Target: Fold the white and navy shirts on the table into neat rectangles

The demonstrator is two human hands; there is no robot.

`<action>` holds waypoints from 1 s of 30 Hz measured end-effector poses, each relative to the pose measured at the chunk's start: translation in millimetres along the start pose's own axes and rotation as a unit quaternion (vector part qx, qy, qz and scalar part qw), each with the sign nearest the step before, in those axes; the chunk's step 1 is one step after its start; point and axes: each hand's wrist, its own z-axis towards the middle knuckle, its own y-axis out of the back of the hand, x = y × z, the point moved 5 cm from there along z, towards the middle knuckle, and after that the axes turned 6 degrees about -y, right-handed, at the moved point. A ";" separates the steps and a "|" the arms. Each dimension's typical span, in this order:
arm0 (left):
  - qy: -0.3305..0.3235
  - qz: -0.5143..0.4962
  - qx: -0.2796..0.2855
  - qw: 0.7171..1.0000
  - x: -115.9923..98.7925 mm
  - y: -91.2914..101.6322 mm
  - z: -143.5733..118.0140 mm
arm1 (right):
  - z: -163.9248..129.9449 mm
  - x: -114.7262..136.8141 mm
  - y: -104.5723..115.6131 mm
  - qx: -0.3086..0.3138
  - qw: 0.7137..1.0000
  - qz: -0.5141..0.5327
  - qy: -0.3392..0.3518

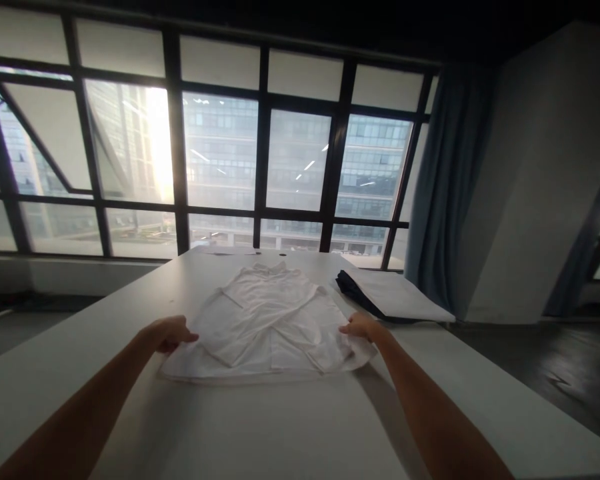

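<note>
Centre frame, a white shirt (pixel 267 320) lies flat on the table (pixel 280 433). Left hand (pixel 170 333) and right hand (pixel 361 327) each pinch a side edge, grips closed on cloth. An uneven pull could skew or wrinkle it.

We're looking at an office-style workroom: a long white table (pixel 290 427) runs up to a wall of dark-framed windows (pixel 220 153), glass office blocks beyond them, a blue curtain (pixel 443 180) hanging right of the windows.
</note>
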 end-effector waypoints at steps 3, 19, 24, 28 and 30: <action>0.035 0.030 0.057 0.997 -5.9 2.9 -7.3 | -5.2 3.2 2.2 -0.004 1.000 -0.012 0.006; -0.191 0.112 -0.018 0.975 -197.6 -33.9 -29.2 | -5.7 3.9 1.8 -0.018 0.997 -0.043 0.056; -0.217 0.090 -0.006 0.972 -203.3 -50.8 -31.8 | -9.2 8.7 2.9 -0.022 0.995 -0.069 0.062; -0.235 -0.039 0.086 0.967 -191.9 -55.2 -22.5 | -13.5 9.8 7.2 -0.020 0.997 -0.054 0.053; -0.265 -0.093 0.084 0.956 -180.6 -49.5 -17.9 | -17.3 9.8 11.9 -0.016 0.998 -0.032 0.051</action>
